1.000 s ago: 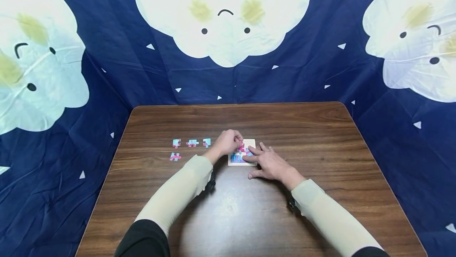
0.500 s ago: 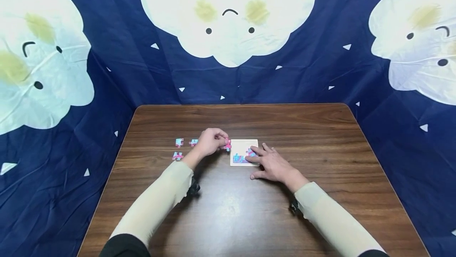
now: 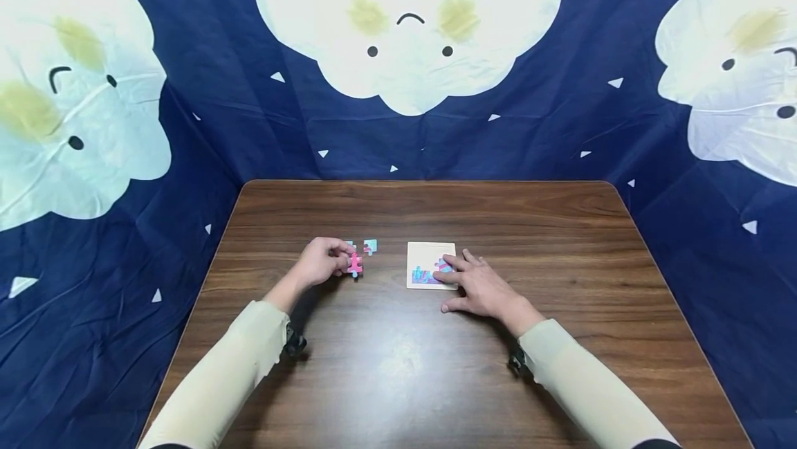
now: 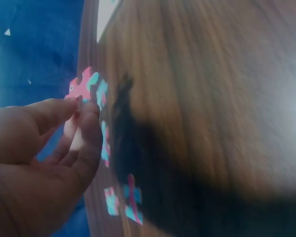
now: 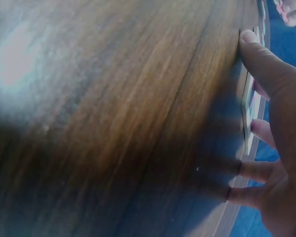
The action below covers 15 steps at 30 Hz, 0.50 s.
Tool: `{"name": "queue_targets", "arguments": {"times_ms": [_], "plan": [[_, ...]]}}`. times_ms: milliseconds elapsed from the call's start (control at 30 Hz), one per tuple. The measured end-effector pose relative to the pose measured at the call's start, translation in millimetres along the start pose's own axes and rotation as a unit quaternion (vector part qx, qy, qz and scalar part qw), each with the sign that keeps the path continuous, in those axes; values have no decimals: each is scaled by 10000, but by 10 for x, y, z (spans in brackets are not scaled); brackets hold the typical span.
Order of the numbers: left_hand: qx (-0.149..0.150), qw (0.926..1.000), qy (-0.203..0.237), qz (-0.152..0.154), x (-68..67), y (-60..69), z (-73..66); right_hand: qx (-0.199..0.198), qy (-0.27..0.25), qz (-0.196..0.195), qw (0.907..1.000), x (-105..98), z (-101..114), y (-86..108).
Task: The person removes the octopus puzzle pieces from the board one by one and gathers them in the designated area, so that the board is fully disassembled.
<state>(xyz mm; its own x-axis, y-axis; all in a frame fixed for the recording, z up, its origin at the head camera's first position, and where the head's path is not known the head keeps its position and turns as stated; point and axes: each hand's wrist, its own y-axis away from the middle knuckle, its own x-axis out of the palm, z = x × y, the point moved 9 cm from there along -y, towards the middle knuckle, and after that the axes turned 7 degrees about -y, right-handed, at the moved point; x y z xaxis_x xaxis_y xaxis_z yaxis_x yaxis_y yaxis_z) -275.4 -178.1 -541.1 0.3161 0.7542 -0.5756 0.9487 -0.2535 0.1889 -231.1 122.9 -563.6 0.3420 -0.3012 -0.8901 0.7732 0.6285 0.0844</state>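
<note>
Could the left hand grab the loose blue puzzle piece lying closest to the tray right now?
Probably yes: the blue puzzle piece lies uncovered, close to the left hand. But that hand pinches a pink puzzle piece, which it would likely need to put down first.

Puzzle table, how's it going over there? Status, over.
Left hand pinching pink piece, left of tray. Right hand resting on tray, fingers covering part of it. Loose pieces near left hand.

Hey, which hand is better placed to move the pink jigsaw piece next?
Probably the left hand: it pinches the pink jigsaw piece, while the right hand lies farther off, partly over the puzzle tray.
</note>
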Motion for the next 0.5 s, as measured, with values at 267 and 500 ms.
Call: {"name": "queue_targets", "arguments": {"times_ms": [267, 500], "plan": [[49, 9964, -829, -170, -80, 69, 137, -8, -62, -44, 10000, 10, -5, 4], [275, 9797, -1933, -451, -128, 51, 166, 10, -69, -34, 10000, 8, -8, 2]]}}
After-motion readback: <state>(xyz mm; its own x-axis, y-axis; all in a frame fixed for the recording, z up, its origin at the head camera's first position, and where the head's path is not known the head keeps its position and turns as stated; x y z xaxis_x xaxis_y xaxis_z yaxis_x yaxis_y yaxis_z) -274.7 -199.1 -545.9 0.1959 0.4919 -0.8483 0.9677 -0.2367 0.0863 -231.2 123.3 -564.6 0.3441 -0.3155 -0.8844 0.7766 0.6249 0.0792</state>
